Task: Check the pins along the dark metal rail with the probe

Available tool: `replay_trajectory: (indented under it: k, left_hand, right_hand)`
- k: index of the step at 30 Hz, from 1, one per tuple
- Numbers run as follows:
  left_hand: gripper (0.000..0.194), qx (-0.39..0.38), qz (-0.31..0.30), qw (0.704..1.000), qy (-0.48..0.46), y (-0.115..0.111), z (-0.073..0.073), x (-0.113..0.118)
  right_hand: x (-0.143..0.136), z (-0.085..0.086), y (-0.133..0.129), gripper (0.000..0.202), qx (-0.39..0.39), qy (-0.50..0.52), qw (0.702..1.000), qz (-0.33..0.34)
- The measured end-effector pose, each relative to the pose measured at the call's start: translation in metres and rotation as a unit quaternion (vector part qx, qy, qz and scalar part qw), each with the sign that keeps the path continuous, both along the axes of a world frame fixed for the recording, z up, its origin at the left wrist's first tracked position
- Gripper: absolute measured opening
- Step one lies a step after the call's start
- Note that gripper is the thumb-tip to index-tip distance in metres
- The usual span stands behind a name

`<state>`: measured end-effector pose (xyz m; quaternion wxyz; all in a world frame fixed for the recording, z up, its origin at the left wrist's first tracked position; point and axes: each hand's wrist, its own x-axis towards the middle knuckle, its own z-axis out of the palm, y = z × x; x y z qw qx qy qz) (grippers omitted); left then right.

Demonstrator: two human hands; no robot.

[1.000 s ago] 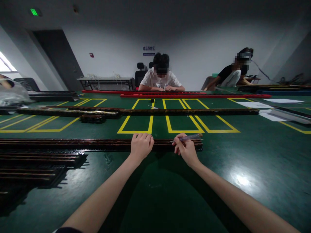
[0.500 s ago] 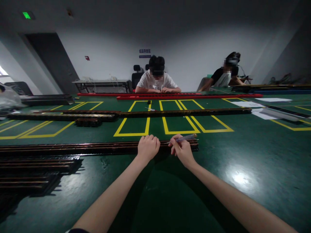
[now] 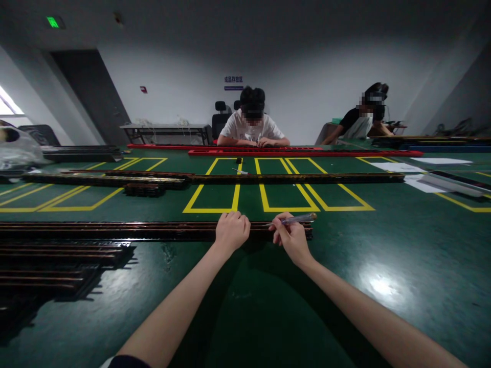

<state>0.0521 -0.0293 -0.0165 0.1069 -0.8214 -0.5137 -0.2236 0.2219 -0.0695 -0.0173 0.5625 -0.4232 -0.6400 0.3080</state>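
Observation:
A long dark bar with thin copper-coloured lines lies across the green table in front of me. My left hand is closed over it, thumb side hidden from view. Near the bar's right end, my right hand grips a screwdriver with a clear handle. The handle points to the right, and the thin shaft points left, low over the bar. Whether its tip touches the bar I cannot tell.
Several similar dark bars lie nearer me at left. Beyond yellow tape outlines runs another long bar. Red strips lie before a seated person; another person is at far right. Papers lie at right.
The background has shifted slightly right in view. My right hand and the screwdriver have moved a little right along the bar; my left hand keeps its hold.

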Motion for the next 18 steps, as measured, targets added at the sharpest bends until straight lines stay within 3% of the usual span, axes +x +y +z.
replay_trajectory:
  k: [18]
  left_hand:
    - [0.043, 0.022, -0.002, 1.0, 0.015, 0.006, -0.004, -0.027]
  right_hand:
    - [-0.001, 0.001, 0.0, 0.034, -0.006, -0.043, 0.999, 0.009]
